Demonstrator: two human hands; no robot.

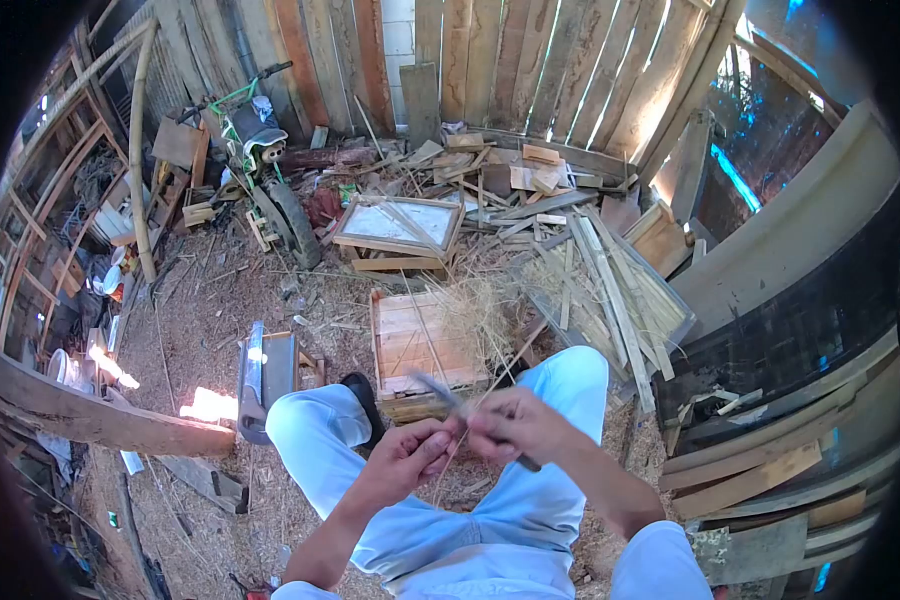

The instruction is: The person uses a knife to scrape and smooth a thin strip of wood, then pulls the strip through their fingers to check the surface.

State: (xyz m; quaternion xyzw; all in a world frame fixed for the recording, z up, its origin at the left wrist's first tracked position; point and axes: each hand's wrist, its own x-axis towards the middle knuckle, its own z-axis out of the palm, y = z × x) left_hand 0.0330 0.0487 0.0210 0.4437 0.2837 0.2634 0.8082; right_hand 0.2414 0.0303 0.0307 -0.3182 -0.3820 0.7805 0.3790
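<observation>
Head: thin tan strip (454, 454) (likely springy, best pinched mid-length) held by left hand (410, 456), grey-bladed knife (438, 391) by right hand (516, 424).

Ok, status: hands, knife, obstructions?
Right hand gripping knife. Left hand pinching thin strip. Wooden box on ground ahead; nothing visibly blocking hands.
</observation>
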